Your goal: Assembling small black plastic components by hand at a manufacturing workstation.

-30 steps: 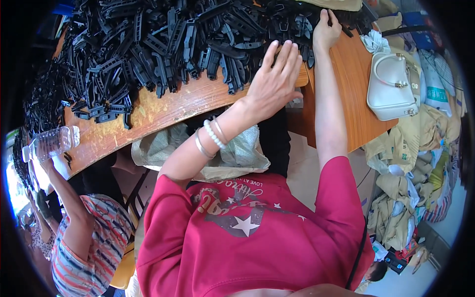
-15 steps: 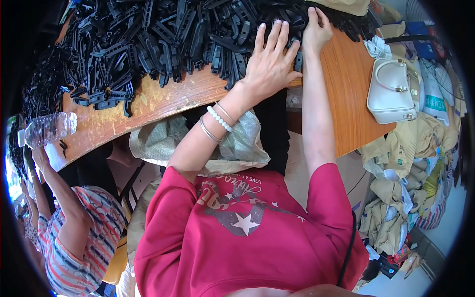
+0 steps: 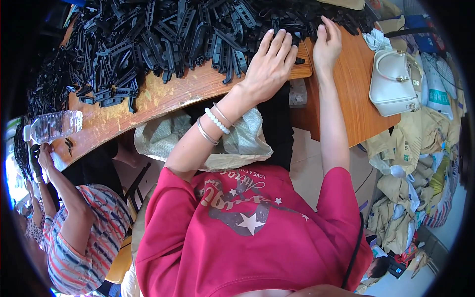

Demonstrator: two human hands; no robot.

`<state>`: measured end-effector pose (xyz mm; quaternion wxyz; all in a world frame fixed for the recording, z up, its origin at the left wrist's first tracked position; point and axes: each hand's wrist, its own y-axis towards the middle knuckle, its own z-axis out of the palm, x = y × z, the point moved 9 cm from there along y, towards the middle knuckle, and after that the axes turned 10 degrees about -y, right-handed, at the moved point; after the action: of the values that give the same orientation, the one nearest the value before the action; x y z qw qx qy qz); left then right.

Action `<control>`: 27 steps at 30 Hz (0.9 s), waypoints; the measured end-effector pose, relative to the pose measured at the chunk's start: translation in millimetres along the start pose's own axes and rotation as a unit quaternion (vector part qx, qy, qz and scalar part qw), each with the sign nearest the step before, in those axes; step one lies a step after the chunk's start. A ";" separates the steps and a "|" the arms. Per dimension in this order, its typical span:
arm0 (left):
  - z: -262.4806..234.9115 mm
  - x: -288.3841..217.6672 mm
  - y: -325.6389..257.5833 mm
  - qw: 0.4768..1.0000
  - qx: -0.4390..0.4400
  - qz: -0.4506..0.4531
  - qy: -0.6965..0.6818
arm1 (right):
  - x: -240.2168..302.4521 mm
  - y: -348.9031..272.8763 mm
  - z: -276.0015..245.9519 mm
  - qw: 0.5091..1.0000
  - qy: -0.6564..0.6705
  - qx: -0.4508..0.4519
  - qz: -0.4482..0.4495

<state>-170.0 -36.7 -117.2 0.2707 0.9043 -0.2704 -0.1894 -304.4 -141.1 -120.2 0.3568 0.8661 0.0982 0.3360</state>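
The black plastic parts are long, narrow, ribbed strips, heaped in a dense pile that covers the far portion of the wooden table. The left hand lies palm down with fingers spread flat, fingertips resting on the near edge of the pile; it grips nothing. The right hand lies just beside it, fingers extended together onto the same edge of the pile; whether it pinches a part cannot be determined. Bracelets encircle the left wrist. A white handbag stands on the table to the right, well apart from the hands. A woven sack hangs below the table edge. At the left end of the table a clear water bottle lies on its side, near a second person in a striped shirt.
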 end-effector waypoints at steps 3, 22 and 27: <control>-28.3 -7.5 -10.7 0.996 -0.040 0.040 -0.063 | 45.9 -19.9 -25.8 0.997 0.027 0.068 -0.034; -103.2 101.1 -52.2 0.819 -0.200 -0.285 -0.456 | 78.3 -73.4 -19.9 0.931 0.218 0.238 0.169; -90.3 96.6 -76.5 0.632 -0.169 -0.329 -0.681 | 130.7 -86.4 -16.2 0.832 0.393 0.335 0.204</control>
<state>-20.7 -4.9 -110.8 0.0768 0.4856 -0.0254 -0.8704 -210.2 -15.9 -103.9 -0.1000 0.7279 0.1578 0.6597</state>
